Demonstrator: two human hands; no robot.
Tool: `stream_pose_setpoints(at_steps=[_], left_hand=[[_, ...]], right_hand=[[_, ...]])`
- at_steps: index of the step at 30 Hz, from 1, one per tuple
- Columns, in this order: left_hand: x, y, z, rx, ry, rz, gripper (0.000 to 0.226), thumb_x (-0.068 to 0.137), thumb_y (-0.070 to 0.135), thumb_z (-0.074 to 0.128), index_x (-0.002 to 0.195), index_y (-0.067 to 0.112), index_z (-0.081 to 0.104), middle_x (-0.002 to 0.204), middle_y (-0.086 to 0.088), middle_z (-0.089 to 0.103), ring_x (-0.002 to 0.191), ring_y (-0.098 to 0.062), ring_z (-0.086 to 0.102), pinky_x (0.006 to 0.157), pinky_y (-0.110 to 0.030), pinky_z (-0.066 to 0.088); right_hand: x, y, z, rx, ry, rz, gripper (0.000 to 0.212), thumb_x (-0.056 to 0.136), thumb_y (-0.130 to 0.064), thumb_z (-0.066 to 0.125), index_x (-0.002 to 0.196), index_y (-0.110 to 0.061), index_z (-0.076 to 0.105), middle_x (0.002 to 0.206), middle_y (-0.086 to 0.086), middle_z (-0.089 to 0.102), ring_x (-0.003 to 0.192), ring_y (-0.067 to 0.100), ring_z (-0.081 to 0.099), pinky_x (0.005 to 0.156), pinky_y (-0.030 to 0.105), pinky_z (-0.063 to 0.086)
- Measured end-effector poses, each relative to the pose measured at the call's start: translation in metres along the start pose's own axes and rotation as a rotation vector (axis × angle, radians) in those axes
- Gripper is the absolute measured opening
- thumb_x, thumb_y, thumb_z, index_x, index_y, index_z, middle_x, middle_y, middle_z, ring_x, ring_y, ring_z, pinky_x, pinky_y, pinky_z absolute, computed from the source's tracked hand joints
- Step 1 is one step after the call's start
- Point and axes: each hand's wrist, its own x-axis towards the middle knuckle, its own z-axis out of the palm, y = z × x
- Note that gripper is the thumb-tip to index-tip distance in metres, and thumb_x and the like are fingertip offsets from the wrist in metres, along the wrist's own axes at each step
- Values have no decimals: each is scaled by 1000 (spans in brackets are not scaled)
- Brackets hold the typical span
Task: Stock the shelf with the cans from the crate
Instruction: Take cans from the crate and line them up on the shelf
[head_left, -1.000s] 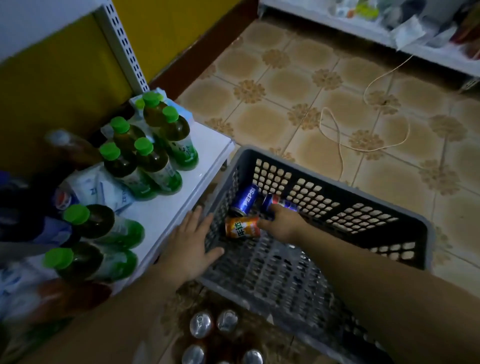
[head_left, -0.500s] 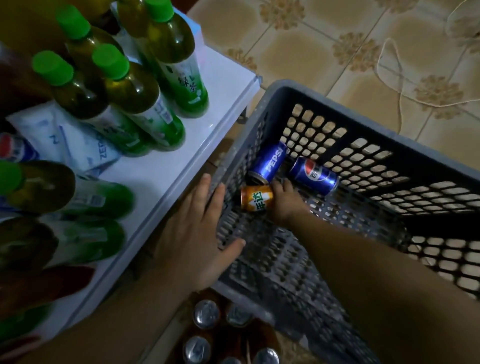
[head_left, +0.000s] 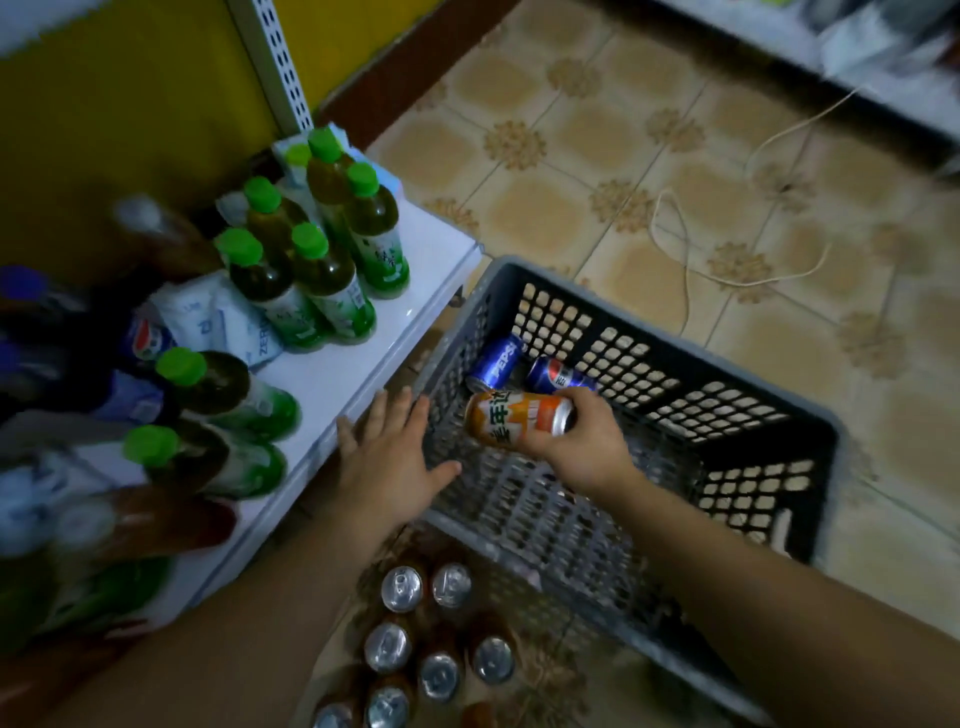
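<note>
Orange can (head_left: 519, 418) is sitting sideways in curled fingers of the right hand (head_left: 582, 447) — turning it upright helps; left hand (head_left: 395, 457), fingers spread, is seemingly steadying the crate (head_left: 823, 493).

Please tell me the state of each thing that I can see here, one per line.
crate: standing on the tiles
orange can: on its side, gripped
right hand: fingers curled round the orange can
left hand: open, resting on the crate's edge
blue cans: two, lying on the crate floor
green-capped bottles: capped, some upright, some lying
</note>
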Motion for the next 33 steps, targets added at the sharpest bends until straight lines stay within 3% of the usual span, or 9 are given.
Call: stream_pose_setpoints(at_steps=[5, 9, 12, 15, 17, 19, 23, 27, 33], left_hand=[[-62, 32, -59, -542, 34, 21, 84, 78, 69, 54, 146, 24, 35, 149, 5, 37, 141, -18, 30, 112, -37, 29], [-122, 57, -118, -1000, 80, 123, 25, 93, 20, 60, 118, 24, 55, 119, 10, 59, 103, -5, 56, 76, -11, 42], [-168, 59, -151, -1236, 137, 182, 37, 89, 9, 64, 122, 22, 53, 120, -3, 65, 100, -13, 63, 80, -24, 50], [-212, 54, -182, -1292, 252, 187, 57, 82, 16, 74, 133, 20, 49, 123, -1, 62, 106, -19, 63, 89, -39, 54], [-240, 48, -201, -1343, 313, 213, 51, 85, 7, 69, 131, 16, 51, 118, -3, 65, 98, -18, 66, 76, -31, 58], [-267, 41, -217, -1359, 360, 244, 50, 85, 1, 65, 132, 13, 51, 116, -7, 65, 96, -20, 68, 75, -32, 58], [-327, 23, -244, -1286, 425, 309, 45, 78, 12, 74, 117, 30, 57, 110, -3, 68, 101, -23, 67, 93, -46, 53], [-384, 0, -264, -1162, 520, 327, 63, 55, 37, 81, 113, 34, 55, 108, 3, 69, 101, -15, 67, 94, -39, 52], [-457, -49, -270, -1084, 668, 207, 64, 65, 22, 86, 120, 24, 53, 108, 2, 69, 99, -15, 67, 92, -40, 54]], right_hand=[[-73, -66, -42, 405, -35, -24, 45, 81, -39, 74, 116, -21, 51, 110, 1, 62, 94, 18, 64, 76, 28, 54], [-128, -122, -58, 530, -110, -79, 57, 64, -50, 76, 108, -16, 61, 111, 14, 66, 100, 34, 65, 90, 50, 53], [-171, -160, -70, 487, -156, -187, 70, 49, -49, 77, 106, -12, 64, 104, 15, 70, 98, 34, 67, 93, 54, 51], [-215, -196, -85, 382, -195, -301, 56, 55, -45, 77, 100, -13, 66, 95, 8, 72, 91, 26, 68, 90, 45, 54], [-246, -219, -93, 326, -221, -398, 24, 77, -33, 73, 94, -17, 67, 87, 1, 72, 83, 17, 67, 79, 29, 55], [-273, -243, -98, 314, -225, -490, 9, 88, -23, 66, 96, -18, 66, 92, 3, 72, 86, 19, 68, 78, 28, 56], [-324, -289, -97, 255, -220, -653, 38, 78, -38, 75, 110, -23, 60, 105, 4, 70, 93, 22, 70, 84, 45, 57], [-374, -326, -81, 251, -185, -741, 43, 79, -31, 75, 115, -19, 54, 101, 3, 65, 84, 16, 68, 70, 36, 58], [-440, -368, -35, 167, -322, -840, 47, 82, -33, 72, 120, -24, 45, 104, 3, 63, 88, 21, 68, 77, 49, 59]])
